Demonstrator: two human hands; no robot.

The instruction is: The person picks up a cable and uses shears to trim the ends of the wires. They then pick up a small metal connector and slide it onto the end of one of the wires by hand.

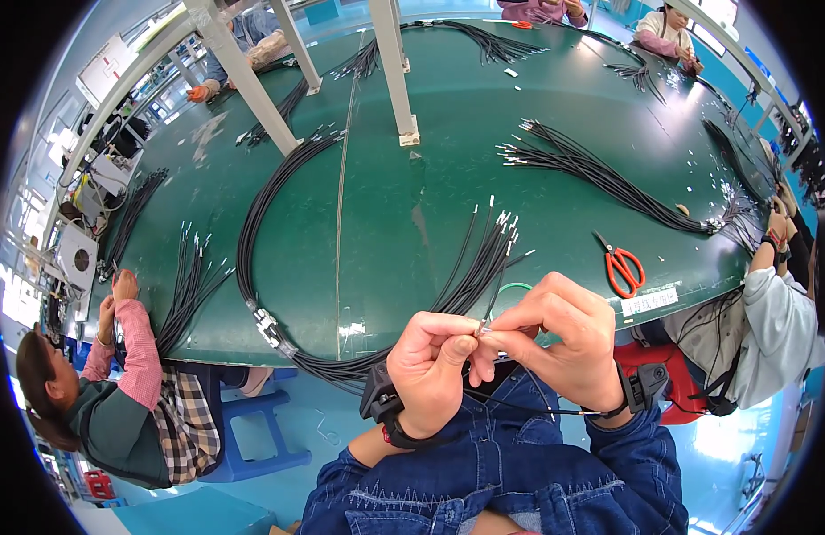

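While pinched together, fingers of left hand (427, 364) and right hand (562, 343) on thin black wire (519, 407).

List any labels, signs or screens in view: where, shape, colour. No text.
Label strip: front table edge, right of the red scissors; small white rectangle with dark marks.
Board: far upper left, beyond the green table; white, tilted rectangle.
No screens or packages visible.
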